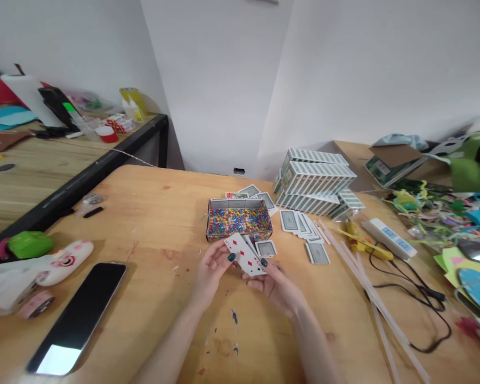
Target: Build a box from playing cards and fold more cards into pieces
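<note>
Both hands hold a playing card (246, 257) with red diamonds, its face up and tilted. My left hand (213, 266) pinches its left end, thumb on top. At the other end my right hand (274, 282) grips it with the thumb on the face; whether more cards lie beneath is hard to tell. Just beyond my hands stands an open box (218, 226) with a colourful speckled pattern. Face-down cards lie around it: one (266, 248) at its front right, a spread row (290, 221) to its right, a single card (317, 253) farther right, and several behind it.
Card packs (318, 178) are stacked at the back right. Glue sticks (364, 282), a yellow glue gun (364, 244), a power strip (390, 238) and black cable (420, 293) occupy the right. A phone (80, 314) and a plush toy (66, 261) lie left.
</note>
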`<control>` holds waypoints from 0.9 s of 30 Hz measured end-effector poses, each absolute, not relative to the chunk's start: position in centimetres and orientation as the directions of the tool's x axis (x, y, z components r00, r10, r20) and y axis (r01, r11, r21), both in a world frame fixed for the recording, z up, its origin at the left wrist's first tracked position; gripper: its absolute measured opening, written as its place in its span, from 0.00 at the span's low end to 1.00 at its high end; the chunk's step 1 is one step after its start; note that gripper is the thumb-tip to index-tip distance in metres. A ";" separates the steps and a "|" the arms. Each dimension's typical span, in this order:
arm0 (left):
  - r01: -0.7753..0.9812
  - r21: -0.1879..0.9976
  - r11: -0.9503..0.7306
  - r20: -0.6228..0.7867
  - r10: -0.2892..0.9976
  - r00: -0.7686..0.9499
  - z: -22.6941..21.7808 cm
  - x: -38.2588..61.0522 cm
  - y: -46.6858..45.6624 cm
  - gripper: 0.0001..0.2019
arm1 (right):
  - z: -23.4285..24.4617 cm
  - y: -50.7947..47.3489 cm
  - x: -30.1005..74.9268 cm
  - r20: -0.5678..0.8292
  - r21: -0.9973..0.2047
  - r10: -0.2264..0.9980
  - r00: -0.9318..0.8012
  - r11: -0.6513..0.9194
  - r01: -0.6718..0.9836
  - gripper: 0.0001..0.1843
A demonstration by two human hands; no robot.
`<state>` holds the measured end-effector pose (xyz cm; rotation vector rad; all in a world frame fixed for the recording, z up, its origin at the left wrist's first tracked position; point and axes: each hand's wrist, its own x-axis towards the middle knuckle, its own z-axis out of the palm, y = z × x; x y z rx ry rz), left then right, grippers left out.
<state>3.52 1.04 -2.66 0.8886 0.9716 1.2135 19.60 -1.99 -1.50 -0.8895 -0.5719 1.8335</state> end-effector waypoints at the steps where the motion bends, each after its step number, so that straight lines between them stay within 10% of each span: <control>1: -0.346 0.924 0.161 -0.152 0.987 0.052 -2.8 3.5 1.1 0.18 | -1.7 -2.1 19.5 -0.328 -0.705 0.910 -0.254 -0.415 -0.575 0.16; 10: -0.396 0.895 0.205 -0.290 0.943 -0.166 -2.6 2.7 1.7 0.15 | -2.1 -2.4 19.3 -0.437 -0.727 0.876 -0.204 -0.477 -0.493 0.16; 16: -0.183 0.969 0.164 -0.208 0.946 -0.249 -2.6 2.7 1.6 0.16 | -3.8 -2.3 19.3 -0.433 -0.901 0.901 0.014 -0.432 -0.037 0.21; 22: -0.111 0.975 0.191 -0.208 0.963 -0.173 -2.3 3.0 1.0 0.17 | -3.7 -2.8 19.5 -0.061 -0.857 0.963 0.264 -0.186 0.481 0.21; 27: -0.147 0.958 0.246 -0.259 0.962 -0.083 -2.1 3.8 0.5 0.17 | -2.7 -3.7 19.2 0.149 -0.845 0.988 -0.041 0.149 0.514 0.26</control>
